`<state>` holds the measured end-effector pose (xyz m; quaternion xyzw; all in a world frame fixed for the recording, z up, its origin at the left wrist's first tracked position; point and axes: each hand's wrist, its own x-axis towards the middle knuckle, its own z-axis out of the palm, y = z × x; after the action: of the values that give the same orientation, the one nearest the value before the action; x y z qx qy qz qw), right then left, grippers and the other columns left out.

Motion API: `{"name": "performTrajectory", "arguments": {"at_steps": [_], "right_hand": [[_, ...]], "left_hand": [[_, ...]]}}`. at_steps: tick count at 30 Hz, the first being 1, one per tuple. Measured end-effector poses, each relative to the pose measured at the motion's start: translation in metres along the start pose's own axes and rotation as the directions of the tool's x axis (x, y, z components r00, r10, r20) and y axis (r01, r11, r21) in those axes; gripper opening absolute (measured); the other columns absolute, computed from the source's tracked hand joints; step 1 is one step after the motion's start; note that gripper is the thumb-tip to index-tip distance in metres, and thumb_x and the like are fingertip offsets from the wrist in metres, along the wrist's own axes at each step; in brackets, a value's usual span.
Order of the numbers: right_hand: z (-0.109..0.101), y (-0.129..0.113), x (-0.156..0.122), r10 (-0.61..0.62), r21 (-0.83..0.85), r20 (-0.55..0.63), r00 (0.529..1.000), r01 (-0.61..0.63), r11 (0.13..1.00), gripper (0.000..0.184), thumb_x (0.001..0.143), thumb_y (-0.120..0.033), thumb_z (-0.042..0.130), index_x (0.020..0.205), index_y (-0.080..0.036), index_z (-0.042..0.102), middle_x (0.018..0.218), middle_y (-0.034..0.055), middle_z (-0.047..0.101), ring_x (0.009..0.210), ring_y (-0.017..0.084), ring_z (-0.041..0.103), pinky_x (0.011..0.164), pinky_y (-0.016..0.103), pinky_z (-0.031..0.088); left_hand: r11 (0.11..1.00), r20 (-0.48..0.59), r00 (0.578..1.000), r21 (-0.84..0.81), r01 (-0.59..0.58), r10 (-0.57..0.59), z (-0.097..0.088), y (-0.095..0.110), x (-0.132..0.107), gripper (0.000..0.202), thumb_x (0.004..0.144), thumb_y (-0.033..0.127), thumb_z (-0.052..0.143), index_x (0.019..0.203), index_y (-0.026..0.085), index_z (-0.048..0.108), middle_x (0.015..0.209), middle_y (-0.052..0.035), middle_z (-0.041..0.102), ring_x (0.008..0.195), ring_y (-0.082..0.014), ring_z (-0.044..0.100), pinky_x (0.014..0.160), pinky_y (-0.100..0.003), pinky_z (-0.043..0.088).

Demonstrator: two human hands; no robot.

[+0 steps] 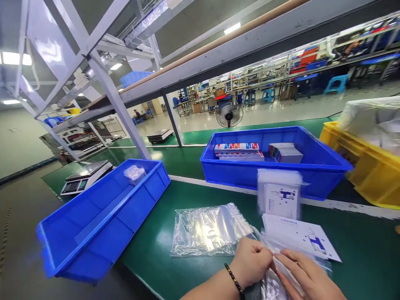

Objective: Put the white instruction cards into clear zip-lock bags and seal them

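My left hand [253, 260], with a dark braided bracelet at the wrist, is closed in a pinch on the edge of a clear plastic bag [272, 287]. Close beside it, my right hand [308, 277] has its fingers pressed together around the same bag; whatever is inside is mostly hidden. Just beyond both hands lie white printed leaflets [308, 237] with a blue drawing. Behind these, a bagged leaflet [281, 196] leans against a blue bin [237, 173]. To the left of my hands, a stack of clear flat bags [211, 229] rests on the green tabletop [162, 250].
The blue bin at the back holds small printed booklets [239, 152]. At the left, a long blue bin [125, 225] contains one wrapped bundle [135, 174]. A weighing scale [86, 177] stands beyond it, a yellow crate [375, 166] at the right. A shelf [200, 62] crosses overhead.
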<state>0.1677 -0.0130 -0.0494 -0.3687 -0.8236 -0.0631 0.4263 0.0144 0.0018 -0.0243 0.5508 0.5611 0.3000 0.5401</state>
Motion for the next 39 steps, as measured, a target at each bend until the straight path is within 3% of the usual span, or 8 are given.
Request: {"name": "performTrajectory", "arguments": {"at_steps": [6, 9, 12, 16, 19, 24, 28, 39], "right_hand": [[-0.014, -0.002, 0.005, 0.048, 0.173, 0.115, 0.992, -0.067, 0.983, 0.019, 0.085, -0.023, 0.044, 0.091, -0.023, 0.062, 0.073, 0.0031, 0.067, 0.064, 0.016, 0.064, 0.06, 0.024, 0.051], [-0.023, -0.002, 0.011, 0.199, 0.313, 0.295, 0.935, -0.291, 0.904, 0.024, 0.087, -0.029, 0.04, 0.085, -0.024, 0.063, 0.069, 0.0021, 0.066, 0.065, 0.016, 0.064, 0.058, 0.022, 0.051], [-0.035, -0.004, 0.021, 0.26, 0.362, 0.501, 0.825, -0.473, 0.803, 0.033, 0.088, -0.038, 0.035, 0.075, -0.023, 0.061, 0.067, 0.0026, 0.065, 0.065, 0.017, 0.062, 0.06, 0.024, 0.05], [-0.049, -0.003, 0.031, 0.289, 0.284, 0.681, 0.673, -0.607, 0.742, 0.041, 0.083, -0.05, 0.038, 0.055, -0.021, 0.044, 0.052, -0.0014, 0.05, 0.051, 0.014, 0.048, 0.05, 0.024, 0.041], [-0.054, 0.006, 0.031, 0.259, 0.312, 0.71, 0.655, -0.622, 0.718, 0.047, 0.078, -0.058, 0.039, 0.05, -0.021, 0.035, 0.053, -0.002, 0.044, 0.051, 0.013, 0.042, 0.05, 0.024, 0.039], [-0.055, 0.032, 0.024, 0.527, 0.208, 0.525, 0.668, -0.701, 0.682, 0.039, 0.077, -0.056, 0.039, 0.07, -0.021, 0.055, 0.068, 0.0037, 0.057, 0.064, 0.019, 0.054, 0.06, 0.029, 0.044], [-0.052, 0.053, 0.019, 0.877, -0.137, 0.193, 0.44, -0.873, 0.469, 0.06, 0.072, -0.055, 0.037, 0.112, -0.013, 0.049, 0.066, 0.0028, 0.056, 0.06, 0.022, 0.055, 0.056, 0.034, 0.043], [-0.042, 0.063, 0.01, 0.93, 0.141, 0.075, 0.359, -0.927, 0.347, 0.054, 0.071, -0.044, 0.043, 0.116, -0.014, 0.047, 0.067, -0.0007, 0.057, 0.052, 0.017, 0.057, 0.054, 0.033, 0.048]], "left_hand": [[0.992, -0.009, 0.992, 0.025, -0.122, 0.122, -0.008, 0.004, -0.005, 0.032, 0.075, 0.027, 0.039, 0.052, 0.013, 0.056, 0.042, 0.0026, 0.041, 0.044, -0.0098, 0.039, 0.047, -0.022, 0.033], [0.834, -0.109, 0.831, 0.175, -0.524, 0.545, -0.018, 0.014, -0.011, 0.021, 0.072, 0.026, 0.044, 0.072, 0.014, 0.061, 0.072, -0.0055, 0.06, 0.073, -0.0162, 0.051, 0.072, -0.029, 0.041], [0.704, 0.141, 0.733, 0.21, -0.679, 0.665, -0.024, 0.017, -0.014, 0.015, 0.067, 0.018, 0.052, 0.077, 0.017, 0.063, 0.071, -0.0037, 0.062, 0.081, -0.0177, 0.051, 0.083, -0.032, 0.038], [0.804, 0.23, 0.866, 0.324, -0.498, 0.444, -0.026, 0.014, -0.012, 0.002, 0.065, 0.016, 0.06, 0.064, 0.018, 0.06, 0.057, 0.0015, 0.053, 0.069, -0.0141, 0.048, 0.069, -0.025, 0.038], [0.84, 0.231, 0.912, 0.361, -0.404, 0.339, -0.028, 0.014, -0.011, 0.011, 0.065, 0.016, 0.06, 0.057, 0.016, 0.054, 0.058, 0.0034, 0.05, 0.067, -0.012, 0.045, 0.064, -0.022, 0.035], [0.935, 0.246, 0.938, 0.194, -0.296, 0.245, -0.026, 0.011, -0.009, 0.011, 0.068, 0.017, 0.054, 0.059, 0.016, 0.047, 0.054, 0.0061, 0.04, 0.053, -0.0081, 0.035, 0.051, -0.02, 0.026], [0.969, 0.227, 0.946, 0.033, -0.246, 0.233, -0.024, 0.009, -0.007, 0.011, 0.067, 0.02, 0.053, 0.06, 0.016, 0.046, 0.054, 0.0059, 0.038, 0.053, -0.008, 0.033, 0.05, -0.02, 0.025], [0.973, 0.318, 0.919, -0.06, -0.224, 0.231, -0.018, 0.003, -0.007, 0.01, 0.063, 0.023, 0.06, 0.06, 0.013, 0.06, 0.056, 0.0031, 0.05, 0.053, -0.0077, 0.04, 0.051, -0.019, 0.03]]}}
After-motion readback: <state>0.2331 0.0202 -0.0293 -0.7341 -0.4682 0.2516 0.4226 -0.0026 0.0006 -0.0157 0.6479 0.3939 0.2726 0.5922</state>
